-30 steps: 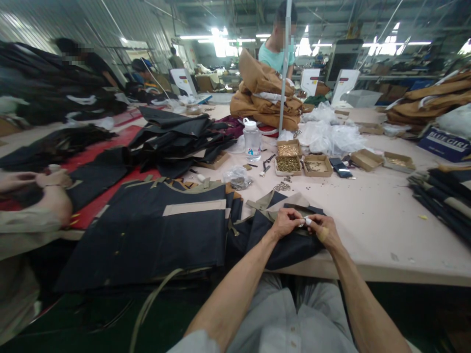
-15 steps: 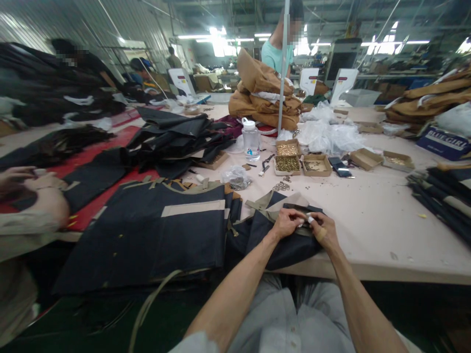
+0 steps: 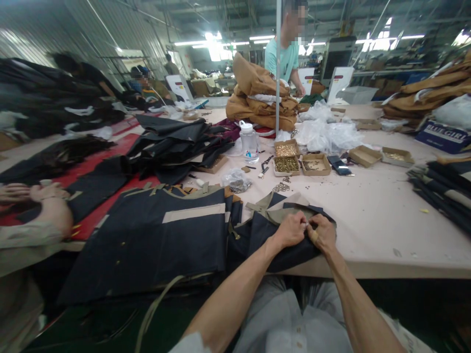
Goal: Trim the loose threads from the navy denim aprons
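A dark cloth piece with olive trim (image 3: 265,240) lies bunched at the table's front edge. Both hands are closed on it, fingertips nearly touching: my left hand (image 3: 293,229) at its upper middle, my right hand (image 3: 323,232) at its right side. Anything small between the fingertips is too hidden to make out. Left of them, a flat stack of dark cloth pieces (image 3: 147,240) with a beige strip hangs over the edge. Beyond my hands lie a few metal rings (image 3: 281,187) and open boxes of small brass parts (image 3: 286,165).
A clear bottle (image 3: 249,142) and plastic bags (image 3: 327,131) stand or lie farther back, near a metal pole (image 3: 278,73). Dark cloth (image 3: 445,191) is piled at right. Another person's hands (image 3: 47,193) work at far left; a person in a light green shirt (image 3: 281,59) stands behind.
My fingers have curled in more tightly at the cloth, and its right part has shifted slightly right. The person behind has turned, and an arm now shows. The view has shifted slightly.
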Demonstrator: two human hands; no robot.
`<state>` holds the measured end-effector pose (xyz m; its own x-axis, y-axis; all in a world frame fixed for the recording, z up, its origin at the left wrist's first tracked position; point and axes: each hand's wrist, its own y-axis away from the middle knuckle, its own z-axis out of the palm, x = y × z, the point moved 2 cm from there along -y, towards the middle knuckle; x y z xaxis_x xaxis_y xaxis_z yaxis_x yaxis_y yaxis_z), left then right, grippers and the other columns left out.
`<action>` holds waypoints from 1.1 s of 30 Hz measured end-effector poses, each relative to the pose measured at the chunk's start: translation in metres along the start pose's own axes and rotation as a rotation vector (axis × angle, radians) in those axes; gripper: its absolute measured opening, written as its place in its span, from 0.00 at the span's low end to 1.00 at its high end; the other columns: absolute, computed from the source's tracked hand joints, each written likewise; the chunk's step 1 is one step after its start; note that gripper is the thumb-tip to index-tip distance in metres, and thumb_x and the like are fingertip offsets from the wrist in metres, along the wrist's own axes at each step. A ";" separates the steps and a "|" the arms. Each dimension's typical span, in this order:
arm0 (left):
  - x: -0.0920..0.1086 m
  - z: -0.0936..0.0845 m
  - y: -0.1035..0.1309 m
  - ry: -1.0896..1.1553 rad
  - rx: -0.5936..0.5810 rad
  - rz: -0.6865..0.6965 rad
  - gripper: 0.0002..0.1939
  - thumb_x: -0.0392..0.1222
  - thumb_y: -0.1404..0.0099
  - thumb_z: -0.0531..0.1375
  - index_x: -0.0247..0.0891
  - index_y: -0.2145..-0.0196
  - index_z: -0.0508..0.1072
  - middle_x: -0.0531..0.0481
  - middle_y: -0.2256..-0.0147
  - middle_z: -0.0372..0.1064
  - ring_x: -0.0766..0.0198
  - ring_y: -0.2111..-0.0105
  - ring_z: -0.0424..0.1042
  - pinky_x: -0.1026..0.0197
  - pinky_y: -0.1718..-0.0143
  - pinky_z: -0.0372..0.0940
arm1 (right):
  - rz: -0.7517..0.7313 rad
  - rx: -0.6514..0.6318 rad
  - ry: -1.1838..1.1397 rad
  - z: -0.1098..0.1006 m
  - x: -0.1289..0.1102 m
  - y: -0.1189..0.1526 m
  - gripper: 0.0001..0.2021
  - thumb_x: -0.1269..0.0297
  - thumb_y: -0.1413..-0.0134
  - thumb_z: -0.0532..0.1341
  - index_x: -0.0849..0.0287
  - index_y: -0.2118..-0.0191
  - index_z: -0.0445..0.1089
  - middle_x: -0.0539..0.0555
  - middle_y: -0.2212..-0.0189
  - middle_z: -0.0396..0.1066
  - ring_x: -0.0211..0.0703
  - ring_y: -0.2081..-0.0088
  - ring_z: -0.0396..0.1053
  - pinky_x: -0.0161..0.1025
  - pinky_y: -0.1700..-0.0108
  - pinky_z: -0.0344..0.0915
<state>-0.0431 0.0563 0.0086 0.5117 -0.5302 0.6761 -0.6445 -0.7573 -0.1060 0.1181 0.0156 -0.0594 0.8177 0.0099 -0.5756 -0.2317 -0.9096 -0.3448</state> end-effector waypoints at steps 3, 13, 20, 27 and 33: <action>0.019 -0.004 0.007 -0.366 -0.141 0.014 0.19 0.31 0.42 0.58 0.32 0.52 0.67 0.34 0.64 0.74 0.44 0.61 0.76 0.49 0.57 0.68 | -0.012 -0.052 -0.063 -0.001 0.001 -0.001 0.13 0.61 0.45 0.59 0.52 0.58 0.79 0.54 0.59 0.75 0.50 0.56 0.71 0.43 0.54 0.67; 0.010 -0.019 0.000 -0.308 0.147 -0.185 0.10 0.30 0.38 0.56 0.34 0.58 0.69 0.39 0.61 0.72 0.55 0.61 0.74 0.57 0.57 0.65 | -0.039 -0.091 -0.131 0.001 -0.001 0.003 0.14 0.63 0.49 0.62 0.48 0.56 0.79 0.53 0.55 0.75 0.50 0.53 0.72 0.45 0.50 0.67; -0.017 -0.019 -0.019 0.093 0.274 -0.279 0.03 0.33 0.41 0.60 0.36 0.70 0.75 0.50 0.69 0.72 0.66 0.69 0.70 0.64 0.64 0.63 | 0.010 -0.042 -0.174 -0.002 -0.006 0.006 0.11 0.64 0.48 0.60 0.52 0.59 0.75 0.53 0.61 0.76 0.51 0.58 0.73 0.44 0.54 0.67; -0.010 0.004 -0.031 0.586 0.297 -0.379 0.05 0.31 0.44 0.62 0.32 0.68 0.77 0.51 0.74 0.71 0.70 0.78 0.67 0.65 0.75 0.65 | 0.056 -0.081 -0.543 -0.019 -0.005 0.001 0.13 0.58 0.44 0.60 0.57 0.57 0.77 0.55 0.62 0.78 0.49 0.62 0.73 0.41 0.59 0.67; -0.024 0.019 -0.027 0.926 0.245 -0.559 0.03 0.29 0.46 0.66 0.27 0.72 0.75 0.50 0.78 0.69 0.69 0.81 0.68 0.64 0.77 0.68 | 0.075 -0.118 -0.574 -0.023 0.002 0.000 0.14 0.55 0.43 0.60 0.57 0.58 0.78 0.55 0.61 0.79 0.50 0.61 0.73 0.43 0.58 0.68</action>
<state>-0.0272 0.0822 -0.0182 0.0070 0.3226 0.9465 -0.2729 -0.9100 0.3122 0.1314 0.0060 -0.0433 0.3771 0.1366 -0.9160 -0.1907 -0.9564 -0.2211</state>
